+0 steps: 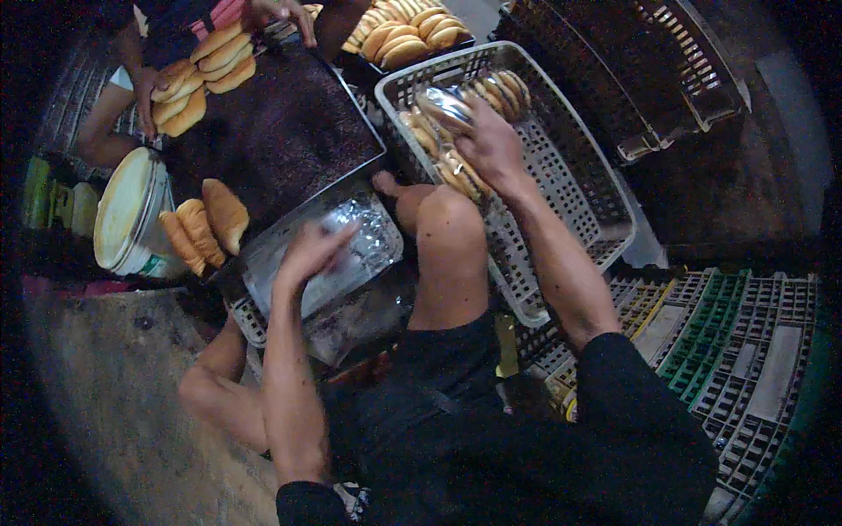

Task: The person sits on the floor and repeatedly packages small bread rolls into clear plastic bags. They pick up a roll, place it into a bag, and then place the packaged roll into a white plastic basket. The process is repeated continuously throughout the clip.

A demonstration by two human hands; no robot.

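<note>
My right hand (491,145) is closed on a bun in a clear, shiny plastic bag (445,107), held over the grey plastic crate (605,206). Rows of bagged buns (500,92) line the far end and left side of that crate. My left hand (311,254), slightly blurred, is above a metal tray (281,285), its fingers stretched toward clear plastic bags (364,223) lying on it. The hand appears to hold nothing. Beyond the tray is a large pan with a dark, crumbly filling (281,123).
Another person's hand (281,17) is over the pan's far side, near stacked buns (180,96). Long buns (224,215) lie beside a white bucket (127,210). More buns (408,39) fill a far tray. Stacked crates (728,351) stand at right; my knee (452,228) is between tray and crate.
</note>
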